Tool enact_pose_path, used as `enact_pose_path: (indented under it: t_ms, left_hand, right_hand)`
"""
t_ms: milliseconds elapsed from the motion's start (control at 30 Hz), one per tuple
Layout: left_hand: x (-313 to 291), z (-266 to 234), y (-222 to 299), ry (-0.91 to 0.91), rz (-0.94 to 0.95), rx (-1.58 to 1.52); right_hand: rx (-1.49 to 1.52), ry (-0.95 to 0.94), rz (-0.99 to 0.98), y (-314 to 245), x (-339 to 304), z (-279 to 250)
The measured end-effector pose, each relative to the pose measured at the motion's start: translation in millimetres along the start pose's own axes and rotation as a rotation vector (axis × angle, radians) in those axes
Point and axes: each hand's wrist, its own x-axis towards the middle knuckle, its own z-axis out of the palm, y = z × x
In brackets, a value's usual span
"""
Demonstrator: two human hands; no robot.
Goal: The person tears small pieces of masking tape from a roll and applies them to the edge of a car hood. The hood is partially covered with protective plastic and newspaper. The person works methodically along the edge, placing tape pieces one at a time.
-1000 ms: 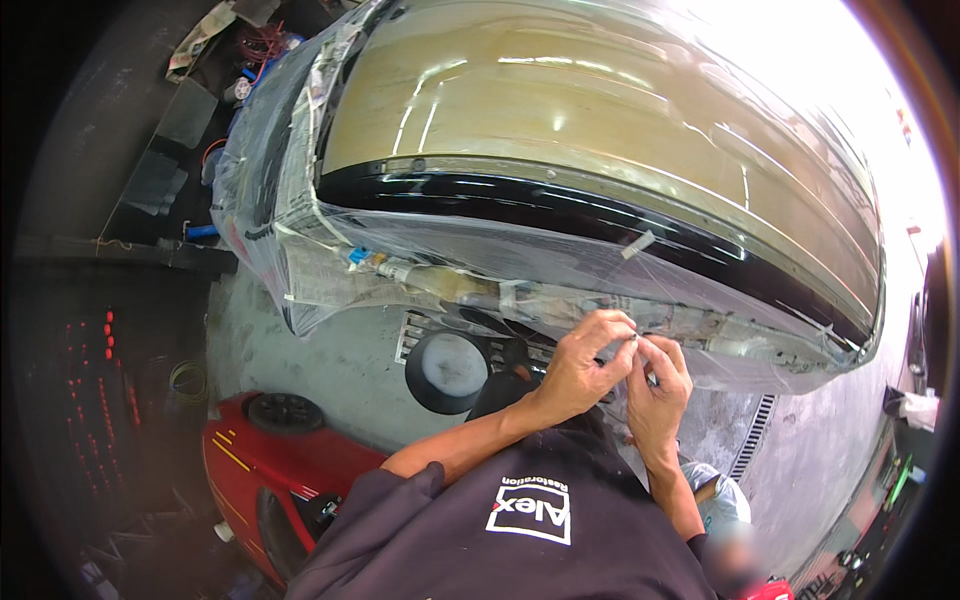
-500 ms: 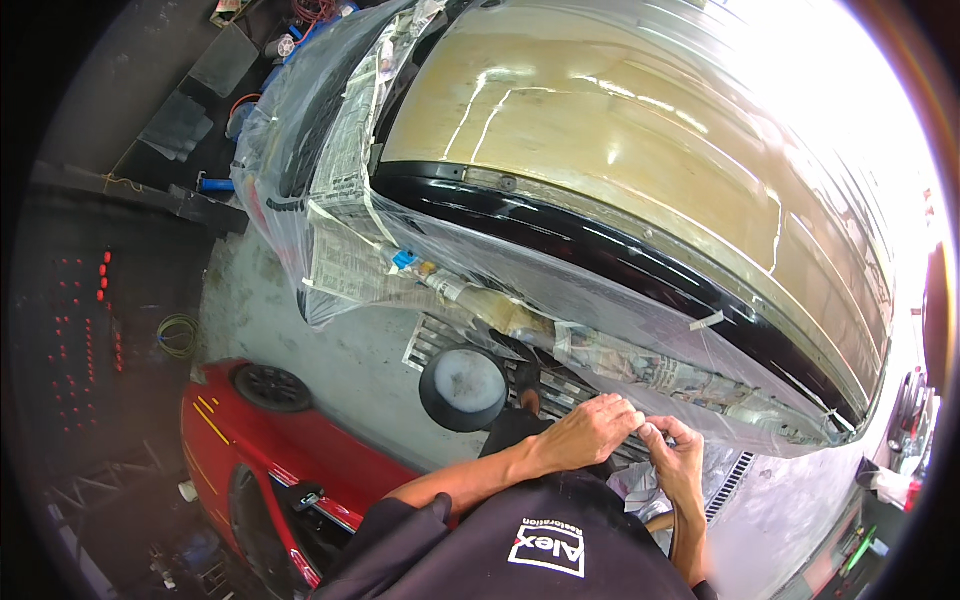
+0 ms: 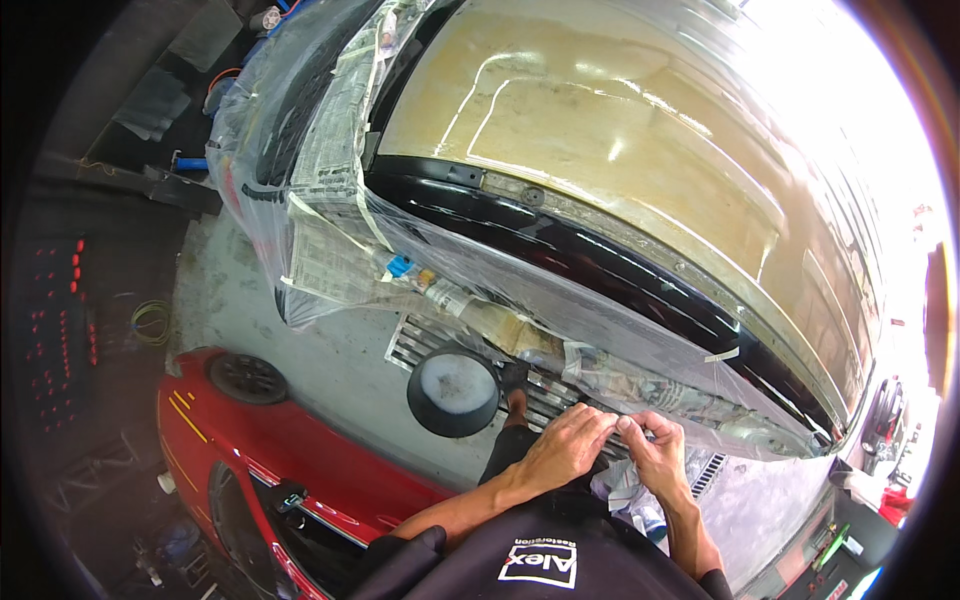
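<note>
My left hand and my right hand meet in front of my chest. Their fingertips are pinched together and almost touch. Whatever lies between the fingers is too small or hidden to make out. Beyond them curves a car roof, dull gold and wet, with white streaks of light on it. A glossy black strip runs along its near edge. Clear plastic sheeting and taped newspaper cover the car's side and front. Neither hand touches the car.
A black bucket of whitish, foamy water stands left of my hands, beside a slatted metal platform. A red car is parked at lower left. Crumpled pale material shows below my right hand. A floor grate lies at right.
The whole view has shifted a little, so the bucket, red car and hands appear further left. Both hands stay pinched together much as before.
</note>
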Motion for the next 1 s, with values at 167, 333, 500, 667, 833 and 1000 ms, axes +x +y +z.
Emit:
enact_pose_path:
  t_ms: [167, 333, 500, 667, 833, 1000]
  left_hand:
    - [7, -16, -9, 0.043, 0.095, 0.140]
    - [10, -22, -12, -0.019, 0.073, 0.144]
    - [21, -15, 0, -0.036, 0.087, 0.075]
    - [10, 5, 4, -0.139, -0.591, -0.520]
    - [18, 31, 15, -0.289, -0.744, -0.868]
    - [32, 96, 44, -0.256, -0.295, -0.140]
  right_hand:
    - [0.163, -0.005, 0.032, -10, 13, 18]
    - [0.276, -0.001, 0.035, -24, 8, 22]
    - [-0.045, 0.116, -0.334, -4, 3, 13]
    - [-0.248, 0.030, -0.592, 9, -5, -28]
    - [-0.260, 0.091, -0.674, 41, -22, -57]
    - [-0.020, 0.330, -0.563, 85, -27, -81]
